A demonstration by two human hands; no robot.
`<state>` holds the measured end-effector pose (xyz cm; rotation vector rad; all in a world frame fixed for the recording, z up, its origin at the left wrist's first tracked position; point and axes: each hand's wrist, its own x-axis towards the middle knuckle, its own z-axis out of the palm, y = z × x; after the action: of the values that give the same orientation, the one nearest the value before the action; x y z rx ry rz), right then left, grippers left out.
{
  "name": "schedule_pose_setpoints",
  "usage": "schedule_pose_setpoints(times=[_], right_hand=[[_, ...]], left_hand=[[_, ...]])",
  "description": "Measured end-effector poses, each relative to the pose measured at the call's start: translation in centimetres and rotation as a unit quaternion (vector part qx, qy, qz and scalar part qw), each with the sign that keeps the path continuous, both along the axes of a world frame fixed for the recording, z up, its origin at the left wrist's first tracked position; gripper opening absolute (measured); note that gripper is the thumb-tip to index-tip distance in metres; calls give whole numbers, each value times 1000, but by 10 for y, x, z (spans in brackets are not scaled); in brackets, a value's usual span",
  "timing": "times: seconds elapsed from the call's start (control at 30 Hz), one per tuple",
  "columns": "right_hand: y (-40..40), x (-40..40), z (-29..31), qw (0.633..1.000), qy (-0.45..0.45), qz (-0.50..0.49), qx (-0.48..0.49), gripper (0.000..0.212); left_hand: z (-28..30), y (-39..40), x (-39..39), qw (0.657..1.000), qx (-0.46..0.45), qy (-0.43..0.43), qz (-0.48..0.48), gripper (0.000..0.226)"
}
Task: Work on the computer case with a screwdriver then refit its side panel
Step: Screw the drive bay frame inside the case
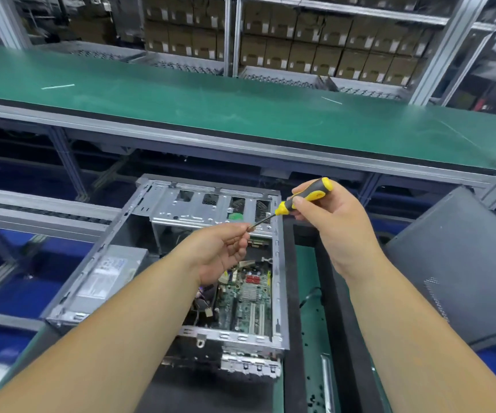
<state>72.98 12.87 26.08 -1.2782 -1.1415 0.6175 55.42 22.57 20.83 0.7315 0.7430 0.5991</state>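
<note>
Holding one screwdriver (303, 200) by its yellow handle, the right hand (334, 222) curls tight, and the left hand (221, 251) pinches its metal tip. One open computer case (181, 263) sits below, and one dark side panel (461, 263) leans nearby. Its label is too blurry to read.

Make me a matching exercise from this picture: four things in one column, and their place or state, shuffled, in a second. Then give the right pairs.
Things:
1. screwdriver
2. computer case
3. side panel
4. left hand

Places or states:
A. lies open on the bench, circuit board showing
B. leans off the case, to its right
C. pinches the tip of the metal shaft
D. handle gripped by the right hand, above the case

Pairs: 1-D, 2-A, 3-B, 4-C
</note>
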Motion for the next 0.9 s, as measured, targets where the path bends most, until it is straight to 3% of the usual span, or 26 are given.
schedule_pose_setpoints(times=[0.27, 0.4, 0.57, 0.7, 0.9], right_hand=[[37, -31, 1, 999, 1, -48, 7, 9], [48, -31, 1, 996, 6, -89, 11, 7], [66, -23, 3, 991, -12, -136, -3, 6], [85, -22, 0, 988, -46, -144, -20, 6], [109, -21, -8, 980, -118, -152, -54, 5]], left_hand=[[6, 40, -17, 999, -12, -22, -41, 25], [-5, 54, -27, 987, -54, 106, -109, 25], [-35, 69, -23, 970, -134, 196, -46, 17], [-50, 80, -6, 973, -135, 182, -34, 27], [-71, 88, 7, 979, -131, 143, -70, 21]])
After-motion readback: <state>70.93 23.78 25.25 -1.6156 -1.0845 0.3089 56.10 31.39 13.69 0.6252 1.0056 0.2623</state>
